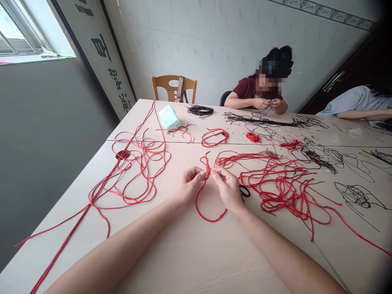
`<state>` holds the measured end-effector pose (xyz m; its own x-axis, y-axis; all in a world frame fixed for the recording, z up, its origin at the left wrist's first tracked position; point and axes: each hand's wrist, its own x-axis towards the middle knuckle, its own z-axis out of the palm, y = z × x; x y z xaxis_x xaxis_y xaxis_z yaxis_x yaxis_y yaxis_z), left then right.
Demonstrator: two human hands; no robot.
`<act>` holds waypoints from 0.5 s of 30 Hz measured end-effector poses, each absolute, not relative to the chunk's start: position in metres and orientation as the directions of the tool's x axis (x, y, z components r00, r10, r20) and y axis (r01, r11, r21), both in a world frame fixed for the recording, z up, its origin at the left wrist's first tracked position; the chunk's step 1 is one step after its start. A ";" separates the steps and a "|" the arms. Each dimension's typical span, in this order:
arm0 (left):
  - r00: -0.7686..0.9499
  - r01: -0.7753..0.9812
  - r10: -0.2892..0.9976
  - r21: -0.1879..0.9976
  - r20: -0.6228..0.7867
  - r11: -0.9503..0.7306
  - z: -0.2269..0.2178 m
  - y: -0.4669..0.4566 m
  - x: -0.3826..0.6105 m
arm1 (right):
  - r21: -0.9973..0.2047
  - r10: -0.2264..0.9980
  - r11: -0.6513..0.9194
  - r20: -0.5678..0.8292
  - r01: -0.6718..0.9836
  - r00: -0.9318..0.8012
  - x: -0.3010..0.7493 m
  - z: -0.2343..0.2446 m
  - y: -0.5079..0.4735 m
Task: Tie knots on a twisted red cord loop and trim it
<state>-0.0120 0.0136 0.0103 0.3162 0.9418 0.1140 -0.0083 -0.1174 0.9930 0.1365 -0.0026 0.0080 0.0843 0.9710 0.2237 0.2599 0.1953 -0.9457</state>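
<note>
Our left hand (188,185) and right hand (226,190) are both closed on a braided red cord (208,165), pinching it between the fingers (216,174). Its loop (211,220) lies below the fingers on the table (190,261). Just right of the fingers, black scissor handles (245,190) sit partly under our right hand, with a tangle of red cord (281,183) beyond.
</note>
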 end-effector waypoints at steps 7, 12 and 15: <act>0.343 -0.102 0.939 0.995 0.033 0.003 -0.002 0.019 -0.008 | -0.953 0.979 0.174 0.194 0.247 0.059 0.136 0.001 -0.001; 0.286 0.042 0.954 0.994 0.088 -0.105 -0.005 0.020 -0.011 | -0.845 0.957 0.253 0.290 0.471 0.007 0.137 0.004 -0.001; 0.257 0.205 0.951 0.952 0.173 -0.229 0.000 0.018 -0.014 | -0.735 0.930 0.312 0.365 0.602 -0.036 0.137 0.005 -0.001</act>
